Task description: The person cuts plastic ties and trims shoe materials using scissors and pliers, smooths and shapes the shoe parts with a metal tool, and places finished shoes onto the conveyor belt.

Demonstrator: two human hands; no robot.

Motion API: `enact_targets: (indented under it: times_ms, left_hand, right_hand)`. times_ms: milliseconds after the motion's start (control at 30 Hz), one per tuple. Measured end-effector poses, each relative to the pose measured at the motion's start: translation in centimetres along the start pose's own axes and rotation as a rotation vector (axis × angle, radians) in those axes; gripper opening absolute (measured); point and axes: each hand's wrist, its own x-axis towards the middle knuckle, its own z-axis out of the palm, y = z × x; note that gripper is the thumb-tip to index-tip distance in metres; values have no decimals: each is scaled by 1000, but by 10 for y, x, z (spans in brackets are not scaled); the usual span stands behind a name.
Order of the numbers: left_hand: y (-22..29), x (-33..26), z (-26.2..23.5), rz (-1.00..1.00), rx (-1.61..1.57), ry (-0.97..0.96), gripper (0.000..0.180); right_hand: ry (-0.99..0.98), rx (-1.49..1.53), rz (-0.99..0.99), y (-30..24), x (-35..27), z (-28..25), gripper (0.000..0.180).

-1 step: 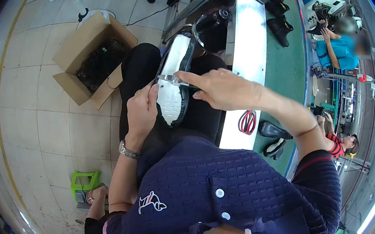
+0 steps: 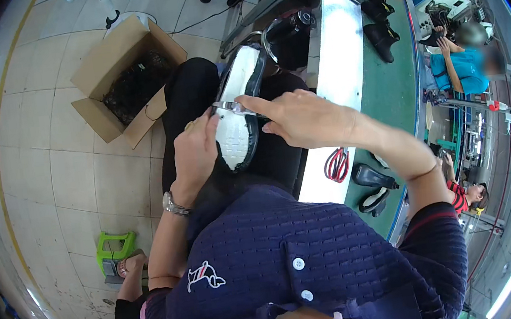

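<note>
Shoe (image 2: 236, 114) lies sole-up on the person's lap, toe toward 12 o'clock, heel toward the body; white sole faces the camera, so the working face is exposed and lit.

Left hand (image 2: 194, 150) sits at 9 o'clock of the shoe, fingers wrapped on the heel half, apparently to steady it against the thigh. Right hand (image 2: 301, 116) comes in from 3 o'clock, fingers pinched narrow on a thin metal tool (image 2: 234, 106) laid across the sole at mid-length; index finger extended along it, probably for pressure control. What kind of tool it is cannot be told.

Surroundings: counter (image 2: 336, 62) at 1 o'clock; red scissors (image 2: 336, 164) on its near edge, within right-hand reach. Open cardboard box (image 2: 123, 80) on the floor at 10 o'clock, dark contents. More dark shoes (image 2: 380, 35) on the green belt (image 2: 396, 93) beyond.
</note>
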Motion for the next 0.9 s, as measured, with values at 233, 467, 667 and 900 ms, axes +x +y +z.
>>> enact_targets:
  times_ms: [233,467,667,900]
  left_hand:
    - [-1,-5,6,-147,-201,-128,37]
    - [-25,35,34,-827,-1551,-437,58]
    - [-9,44,35,-667,-1327,-479,72]
    - [-6,50,24,-599,-1192,-551,73]
  right_hand:
    - [5,95,31,13,-2,18,58]
    - [146,164,36,22,-9,53,61]
    - [54,234,51,25,-17,20,60]
    - [367,-77,-49,40,15,-19,67]
